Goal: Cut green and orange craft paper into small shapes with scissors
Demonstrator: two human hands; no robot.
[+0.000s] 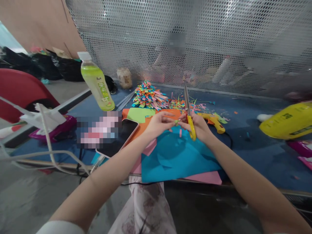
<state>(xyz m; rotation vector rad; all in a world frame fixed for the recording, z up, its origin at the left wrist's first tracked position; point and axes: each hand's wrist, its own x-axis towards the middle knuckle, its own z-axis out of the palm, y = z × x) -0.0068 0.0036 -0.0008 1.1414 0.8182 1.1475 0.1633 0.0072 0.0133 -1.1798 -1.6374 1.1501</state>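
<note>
My left hand [159, 123] pinches a small green paper piece [176, 122] between its fingertips, over the blue paper sheet [177, 157]. My right hand [198, 126] meets it from the right, its fingertips also on the green piece, and it grips yellow-handled scissors [190, 125] whose blades point up and away. Both hands hover above a stack of coloured sheets: blue on top, pink [203, 177] beneath, orange [146, 125] and green [140, 114] behind.
A pile of colourful paper strips [149, 96] lies behind the hands, a yellow glue gun [214, 122] to the right. A green drink bottle [97, 81], a phone [118, 138], white cables [46, 143], a yellow bag [287, 122] and a perforated metal screen [195, 42] surround the blue table.
</note>
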